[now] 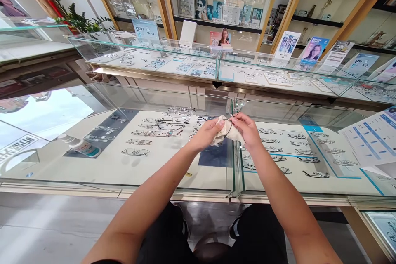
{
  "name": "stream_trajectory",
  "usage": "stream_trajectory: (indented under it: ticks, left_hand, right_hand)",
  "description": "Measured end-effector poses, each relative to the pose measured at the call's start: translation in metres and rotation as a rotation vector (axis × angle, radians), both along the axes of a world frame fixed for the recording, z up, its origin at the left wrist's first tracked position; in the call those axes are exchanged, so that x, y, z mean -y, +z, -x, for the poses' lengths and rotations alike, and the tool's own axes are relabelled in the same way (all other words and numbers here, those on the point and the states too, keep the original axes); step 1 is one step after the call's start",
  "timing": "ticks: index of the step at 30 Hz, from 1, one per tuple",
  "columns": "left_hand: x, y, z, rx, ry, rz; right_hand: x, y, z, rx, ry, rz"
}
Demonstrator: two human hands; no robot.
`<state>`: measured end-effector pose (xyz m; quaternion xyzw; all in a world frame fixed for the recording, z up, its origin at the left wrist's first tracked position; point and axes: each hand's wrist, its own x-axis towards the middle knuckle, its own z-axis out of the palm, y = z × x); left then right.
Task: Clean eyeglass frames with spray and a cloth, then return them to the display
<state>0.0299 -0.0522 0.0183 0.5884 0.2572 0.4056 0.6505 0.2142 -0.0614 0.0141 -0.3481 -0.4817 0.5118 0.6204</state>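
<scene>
While left hand [209,133] pinches cream cloth [220,134] against dark-framed eyeglasses [231,123], right hand [246,128] grips them over counter [154,171], back from front edge; likely light, fragile: hold by rim.

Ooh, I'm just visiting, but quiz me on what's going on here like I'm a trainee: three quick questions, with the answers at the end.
1. True or false: the left hand is holding a pale cloth.
2. Which of these is at the left on the glass counter: A) a red mug, B) a white bottle, C) a stapler?
3. Fill in: the right hand is holding a dark-framed pair of ____.

Key: 1. True. 2. B. 3. glasses.
</scene>
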Motion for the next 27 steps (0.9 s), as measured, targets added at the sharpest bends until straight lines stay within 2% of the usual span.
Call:
stream_trajectory:
  ticks: [3,6,10,17,20,22,27]
  left_hand:
    - [-0.001,0.006,0.009,-0.055,-0.123,-0.002]
    - [-0.002,0.007,0.011,-0.056,-0.134,-0.046]
    - [0.0,0.003,0.002,0.001,-0.058,-0.054]
    - [0.0,-0.009,-0.015,0.044,0.18,-0.048]
    - [0.0,-0.012,-0.017,0.057,0.21,-0.056]
    - [0.0,-0.01,-0.015,0.053,0.178,-0.048]
    - [0.002,0.001,-0.003,-0.007,-0.014,0.032]
  right_hand:
    - [-0.001,0.001,-0.002,-0.05,-0.014,0.062]
    - [0.0,0.003,-0.001,-0.058,-0.025,0.102]
    - [0.0,0.002,0.003,-0.048,-0.007,0.092]
    - [0.001,-0.002,0.007,0.101,0.006,-0.047]
    - [0.002,-0.003,0.007,0.098,0.003,-0.047]
    - [0.001,-0.003,0.005,0.061,-0.003,-0.023]
    - [-0.003,-0.002,0.0,-0.042,-0.037,0.097]
